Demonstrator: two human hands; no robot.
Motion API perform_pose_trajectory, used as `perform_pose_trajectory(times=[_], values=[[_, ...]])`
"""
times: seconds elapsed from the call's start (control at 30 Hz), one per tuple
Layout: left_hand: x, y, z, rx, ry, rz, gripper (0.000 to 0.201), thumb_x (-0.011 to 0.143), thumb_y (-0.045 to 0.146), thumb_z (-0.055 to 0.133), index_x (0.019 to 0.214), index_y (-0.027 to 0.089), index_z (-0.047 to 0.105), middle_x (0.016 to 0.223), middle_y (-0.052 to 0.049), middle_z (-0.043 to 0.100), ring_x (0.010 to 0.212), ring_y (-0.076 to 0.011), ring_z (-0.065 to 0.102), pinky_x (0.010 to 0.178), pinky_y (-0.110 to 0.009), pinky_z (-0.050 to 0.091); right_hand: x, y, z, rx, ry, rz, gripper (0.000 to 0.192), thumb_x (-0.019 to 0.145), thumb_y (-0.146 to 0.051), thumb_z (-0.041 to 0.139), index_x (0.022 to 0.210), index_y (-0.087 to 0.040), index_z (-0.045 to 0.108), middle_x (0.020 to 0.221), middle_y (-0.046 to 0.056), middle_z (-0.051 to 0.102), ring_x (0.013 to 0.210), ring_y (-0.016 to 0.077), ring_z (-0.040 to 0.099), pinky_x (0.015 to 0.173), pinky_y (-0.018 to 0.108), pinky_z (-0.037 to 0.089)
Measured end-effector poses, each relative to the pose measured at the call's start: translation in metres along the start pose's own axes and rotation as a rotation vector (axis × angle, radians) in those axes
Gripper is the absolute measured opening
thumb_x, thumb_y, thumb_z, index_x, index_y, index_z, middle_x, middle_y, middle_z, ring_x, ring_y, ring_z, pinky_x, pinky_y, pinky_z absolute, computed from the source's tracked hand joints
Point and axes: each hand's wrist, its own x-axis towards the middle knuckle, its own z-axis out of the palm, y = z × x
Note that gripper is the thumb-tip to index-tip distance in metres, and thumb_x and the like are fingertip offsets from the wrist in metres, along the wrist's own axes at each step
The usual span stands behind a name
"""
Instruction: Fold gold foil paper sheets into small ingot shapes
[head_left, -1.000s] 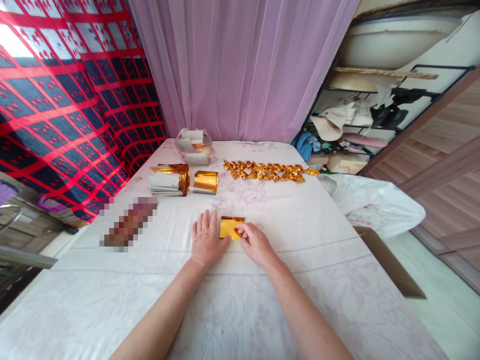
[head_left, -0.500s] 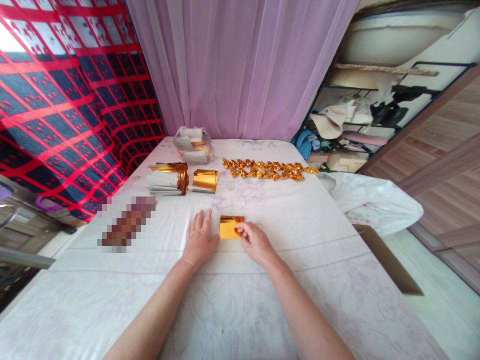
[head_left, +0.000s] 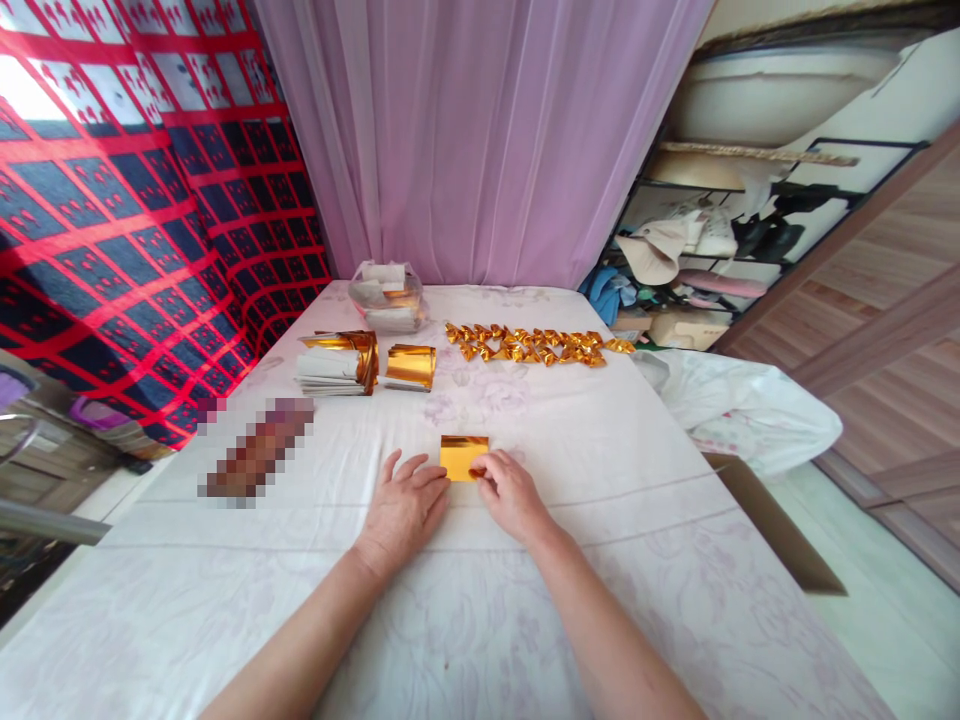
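Observation:
A square of shiny gold foil paper point(head_left: 463, 460) lies flat on the flowered tablecloth point(head_left: 480, 620), with a darker reflective band along its far edge. At its right near corner, my right hand point(head_left: 511, 494) has its fingers pinched together on the paper. My left hand point(head_left: 409, 505) rests on the cloth with fingers spread, its fingertips at the paper's left edge. Beyond the hands stand a small stack of gold foil sheets point(head_left: 411, 367) and a larger stack of foil sheets point(head_left: 334, 365) showing pale backs. Several folded gold foil pieces point(head_left: 532, 345) sit in rows at the back right.
A clear plastic bag point(head_left: 386, 297) of foil sheets sits at the table's far end, before a purple curtain point(head_left: 465, 140). A blurred-out patch point(head_left: 259, 450) lies at the left. Off the right edge are a white plastic bag point(head_left: 765, 405), a cardboard piece point(head_left: 780, 525) and a shoe rack.
My left hand has turned inward, its fingertips moving right to the paper's edge. My right hand's fingers have shifted slightly down toward the near corner. The view has tilted a little.

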Motion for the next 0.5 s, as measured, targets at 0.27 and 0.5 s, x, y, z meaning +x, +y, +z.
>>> perform_pose_trajectory(times=[0.27, 0.5], values=[[-0.008, 0.0, 0.003, 0.029, -0.01, 0.021, 0.029, 0.092, 0.028, 0.052, 0.115, 0.024, 0.068, 0.118, -0.004, 0.07, 0.119, -0.03, 0.056, 0.11, -0.057, 0.027, -0.014, -0.031, -0.009, -0.294, -0.048, -0.112, 0.029, 0.087, -0.014, 0.056, 0.112, -0.024, 0.067, 0.109, 0.008, 0.061, 0.1, 0.0219, 0.055, 0.09, 0.036, 0.044], [-0.008, 0.001, 0.003, 0.017, -0.022, -0.004, 0.03, 0.091, 0.027, 0.052, 0.116, 0.024, 0.067, 0.119, -0.005, 0.07, 0.118, -0.0303, 0.056, 0.109, -0.059, 0.026, -0.02, -0.04, -0.007, -0.406, -0.089, -0.063, 0.029, 0.089, -0.02, 0.057, 0.115, -0.027, 0.067, 0.109, 0.007, 0.062, 0.099, 0.0217, 0.054, 0.084, 0.035, 0.041]])
